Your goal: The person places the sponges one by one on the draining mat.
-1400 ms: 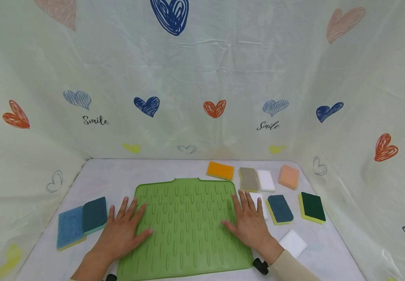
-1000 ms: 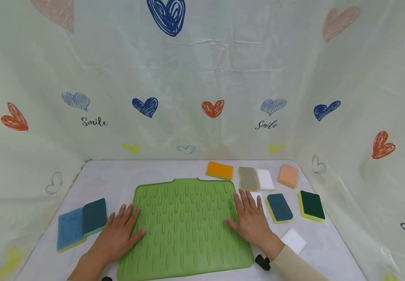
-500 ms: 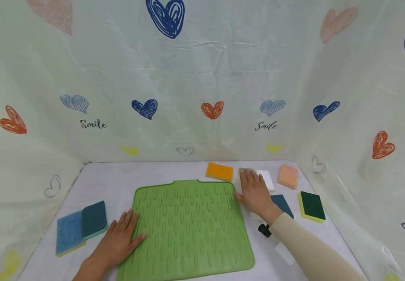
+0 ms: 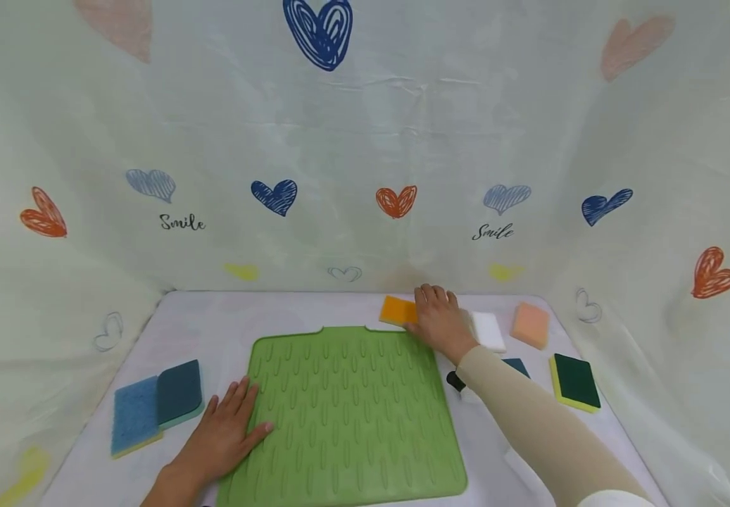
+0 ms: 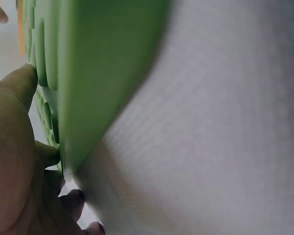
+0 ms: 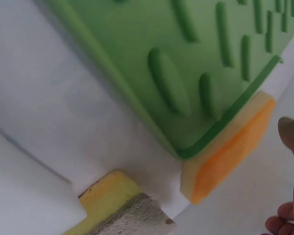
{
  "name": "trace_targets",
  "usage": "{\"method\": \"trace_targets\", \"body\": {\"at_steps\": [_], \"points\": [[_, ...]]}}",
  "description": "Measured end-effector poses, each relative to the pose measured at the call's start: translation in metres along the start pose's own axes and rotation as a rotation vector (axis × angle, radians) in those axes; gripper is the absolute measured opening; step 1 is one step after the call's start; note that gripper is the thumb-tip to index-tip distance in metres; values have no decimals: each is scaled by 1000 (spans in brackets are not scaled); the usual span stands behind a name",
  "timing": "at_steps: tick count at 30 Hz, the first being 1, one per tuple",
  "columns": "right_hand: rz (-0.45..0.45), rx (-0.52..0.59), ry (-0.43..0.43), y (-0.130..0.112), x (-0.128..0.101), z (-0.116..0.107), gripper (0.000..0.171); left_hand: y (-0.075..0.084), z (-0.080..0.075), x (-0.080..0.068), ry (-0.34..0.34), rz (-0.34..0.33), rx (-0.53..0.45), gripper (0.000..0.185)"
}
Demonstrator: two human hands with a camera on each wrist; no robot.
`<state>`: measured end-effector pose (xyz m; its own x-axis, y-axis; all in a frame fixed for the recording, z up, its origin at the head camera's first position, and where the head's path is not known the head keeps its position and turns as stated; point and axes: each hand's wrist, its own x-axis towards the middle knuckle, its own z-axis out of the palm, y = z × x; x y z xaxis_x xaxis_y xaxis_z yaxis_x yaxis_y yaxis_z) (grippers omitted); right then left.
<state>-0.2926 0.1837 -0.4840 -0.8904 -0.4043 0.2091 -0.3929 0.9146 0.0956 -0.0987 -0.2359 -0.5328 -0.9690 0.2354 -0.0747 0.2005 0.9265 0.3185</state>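
A ridged green mat (image 4: 345,408) lies flat in the middle of the white table. My left hand (image 4: 228,433) rests flat on its near left edge, fingers straight, and the left wrist view shows the thumb (image 5: 19,85) against the mat (image 5: 103,63). My right hand (image 4: 437,320) reaches past the mat's far right corner. It lies over a tan sponge, right beside an orange sponge (image 4: 395,310). In the right wrist view the orange sponge (image 6: 230,159) touches the mat's corner (image 6: 201,58). The thumb (image 6: 293,139) hovers apart from it, and the tan sponge (image 6: 130,215) lies below.
A white sponge (image 4: 488,331), a peach sponge (image 4: 531,325) and a dark green sponge (image 4: 575,382) lie to the right. My forearm half hides a teal one (image 4: 518,366). On the left are a blue sponge (image 4: 135,417) and a teal sponge (image 4: 179,393). Heart-printed sheets wall three sides.
My right hand has left the mat's right edge and moved back over the tan sponge to beside the orange one. My left hand has slid slightly toward the mat's near left edge.
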Motion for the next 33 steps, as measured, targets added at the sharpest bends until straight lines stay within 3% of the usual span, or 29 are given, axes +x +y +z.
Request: {"method": "trace_targets", "body": {"at_steps": [9,25,33], "points": [[-106,-54,-106,8,19,17,79,2,-2,-1,-11,-8,-41,85],[-299,-246,-78,28,34,31,72,-5,2,-1,-8,-21,-27,86],[-336,-283,-97,34,35,37,71,-7,3,-1,-15,-29,-38,87]]}}
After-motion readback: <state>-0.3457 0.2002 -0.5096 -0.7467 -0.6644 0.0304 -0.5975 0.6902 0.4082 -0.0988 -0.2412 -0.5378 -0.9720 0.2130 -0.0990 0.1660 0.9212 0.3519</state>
